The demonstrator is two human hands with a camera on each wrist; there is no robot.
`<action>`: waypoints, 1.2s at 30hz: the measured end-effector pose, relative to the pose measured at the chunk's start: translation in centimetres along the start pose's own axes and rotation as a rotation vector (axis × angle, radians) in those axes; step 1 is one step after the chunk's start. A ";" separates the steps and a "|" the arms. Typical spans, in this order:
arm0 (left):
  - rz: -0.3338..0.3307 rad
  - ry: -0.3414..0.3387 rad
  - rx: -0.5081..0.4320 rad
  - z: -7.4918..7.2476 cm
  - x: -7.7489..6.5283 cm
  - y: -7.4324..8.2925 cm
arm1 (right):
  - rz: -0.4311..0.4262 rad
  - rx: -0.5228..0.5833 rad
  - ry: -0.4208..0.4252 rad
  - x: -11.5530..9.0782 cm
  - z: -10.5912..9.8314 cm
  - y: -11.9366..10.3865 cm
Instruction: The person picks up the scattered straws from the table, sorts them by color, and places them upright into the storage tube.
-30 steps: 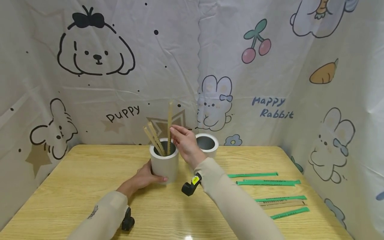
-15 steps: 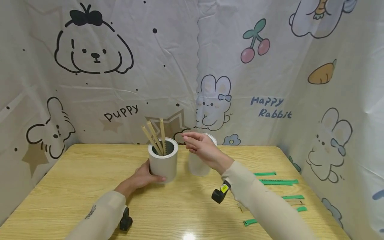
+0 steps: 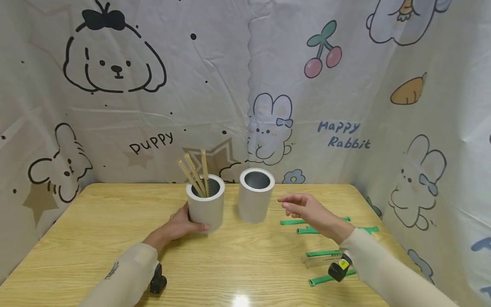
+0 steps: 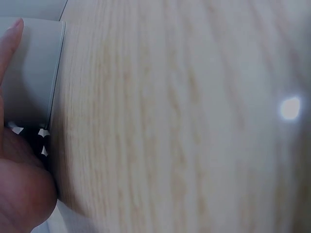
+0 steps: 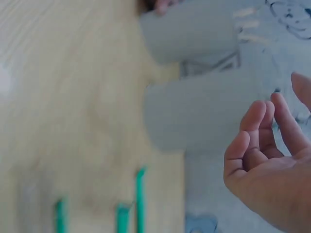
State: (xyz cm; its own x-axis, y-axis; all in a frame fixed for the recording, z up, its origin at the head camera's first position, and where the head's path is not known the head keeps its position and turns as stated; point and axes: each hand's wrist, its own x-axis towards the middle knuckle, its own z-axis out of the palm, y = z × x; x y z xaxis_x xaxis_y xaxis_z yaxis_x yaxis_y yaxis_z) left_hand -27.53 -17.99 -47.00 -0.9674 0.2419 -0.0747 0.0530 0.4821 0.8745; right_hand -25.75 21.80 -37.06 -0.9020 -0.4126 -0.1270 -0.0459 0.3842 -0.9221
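My left hand [image 3: 176,225] grips the lower side of a white cylindrical cup [image 3: 207,211], thumb across its front; the other fingers are hidden behind it. Out of that cup lean a few slim tan sticks [image 3: 205,170] with small dark print. A second white cup [image 3: 254,204] stands upright just to the right, its dark inside showing no sticks. Over the right part of the table is my right hand [image 3: 312,213], holding nothing, its fingers loosely bent. Beneath and around it lie several narrow green packets [image 3: 293,222], partly covered by the hand and sleeve.
A tan packet [image 3: 320,261] lies among the green ones, partly hidden by the wrist camera [image 3: 337,271]. The light wood table [image 3: 238,260] ends at a printed curtain [image 3: 215,106] behind the cups.
My right hand has let go of a tan stick, which dropped into the left cup, and has moved right, past the second cup, towards the green packets. The left hand keeps its grip.
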 end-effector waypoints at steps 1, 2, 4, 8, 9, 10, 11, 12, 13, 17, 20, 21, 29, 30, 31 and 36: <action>-0.003 0.000 0.002 0.0 0.0 0.0 | 0.009 -0.024 -0.003 -0.5 -0.5 0.7; -0.008 0.002 0.001 0.0 0.0 0.0 | 0.014 -0.045 -0.005 -1.1 -1.0 1.5; -0.015 0.005 0.003 0.0 0.0 -0.1 | 0.023 -0.070 -0.015 -2.1 -1.8 2.7; -0.018 0.012 0.012 0.0 0.0 -0.2 | 0.032 -0.104 -0.046 -4.0 -3.3 5.0; -0.018 0.012 0.013 0.0 0.0 -0.3 | 0.035 -0.117 -0.056 -4.5 -3.6 5.6; -0.017 0.012 0.013 0.0 0.1 -0.3 | 0.041 -0.124 -0.067 -4.9 -3.9 6.1; -0.017 0.012 0.016 0.0 0.1 -0.3 | 0.043 -0.125 -0.082 -5.4 -4.3 6.6; -0.019 0.013 0.021 0.0 0.1 -0.3 | 0.043 -0.122 -0.100 -5.9 -4.6 7.1; -0.018 0.014 0.024 0.0 0.1 -0.3 | 0.041 -0.119 -0.117 -6.3 -5.0 7.5; -0.020 0.015 0.024 0.0 0.1 -0.2 | 0.044 -0.092 -0.167 -7.8 -6.5 9.0; -0.016 0.012 0.011 0.0 0.1 -0.2 | 0.035 -0.091 -0.188 -8.8 -7.5 9.9; -0.015 0.010 0.010 0.0 0.0 -0.2 | 0.025 -0.095 -0.195 -9.1 -7.8 10.2; -0.014 0.012 0.008 0.0 0.0 0.0 | -0.102 -0.220 -0.230 -10.0 -9.2 11.9; -0.013 0.012 0.003 0.0 0.0 -0.1 | -0.109 -0.233 -0.226 -10.0 -9.3 12.1; -0.014 0.012 0.001 0.0 0.0 -0.1 | -0.115 -0.246 -0.218 -9.9 -9.3 12.2; -0.017 0.014 0.007 0.0 0.1 -0.1 | -0.114 -0.335 -0.151 -9.7 -9.0 12.5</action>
State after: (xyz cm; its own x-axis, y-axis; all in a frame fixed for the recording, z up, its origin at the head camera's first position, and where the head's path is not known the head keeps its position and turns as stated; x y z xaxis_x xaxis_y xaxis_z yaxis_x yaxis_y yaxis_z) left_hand -27.57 -17.99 -47.11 -0.9715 0.2223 -0.0826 0.0386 0.4920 0.8697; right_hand -21.50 38.07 -44.08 -0.8108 -0.5756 -0.1061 -0.3025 0.5673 -0.7659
